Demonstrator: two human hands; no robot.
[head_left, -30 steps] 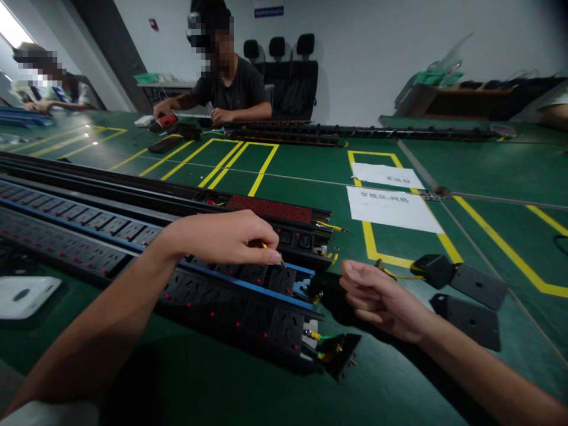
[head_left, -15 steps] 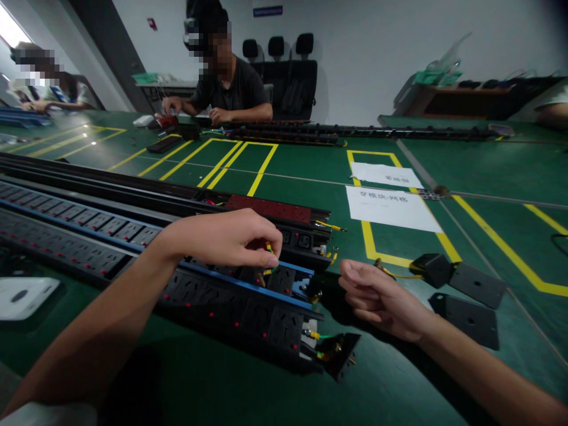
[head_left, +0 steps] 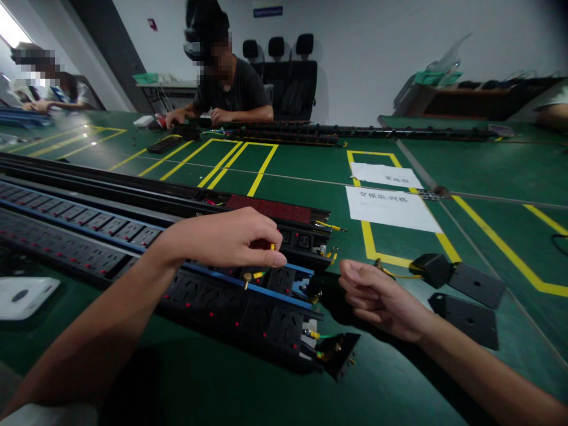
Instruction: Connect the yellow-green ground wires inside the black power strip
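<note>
My left hand point(head_left: 239, 239) pinches a short yellow-green wire point(head_left: 258, 275) between thumb and fingers, above the sockets. A small brass screw point(head_left: 247, 280) hangs at the wire's lower end. Below it lies a blue-edged socket strip point(head_left: 284, 279), and in front of that a black socket strip point(head_left: 244, 316) with red dots. At the near strip's right end, a black end cap point(head_left: 344, 356) hangs on wires. My right hand point(head_left: 377, 296) is closed right of the strip ends; whatever its curled fingers hold is hidden. Beside it, a yellow wire point(head_left: 402, 275) leads to a black end piece point(head_left: 430, 269).
Black plates point(head_left: 479, 284) lie right of my right hand. White paper sheets point(head_left: 393, 210) rest on the green table point(head_left: 501, 177) by yellow tape lines. A white device point(head_left: 29, 297) sits at left. Opposite, a co-worker point(head_left: 233, 89) works near more strips point(head_left: 377, 131).
The wire in my left hand has turned, so its screw end now swings out to the left below the fingers. My right hand stays in place. The co-worker's hand opposite has lowered.
</note>
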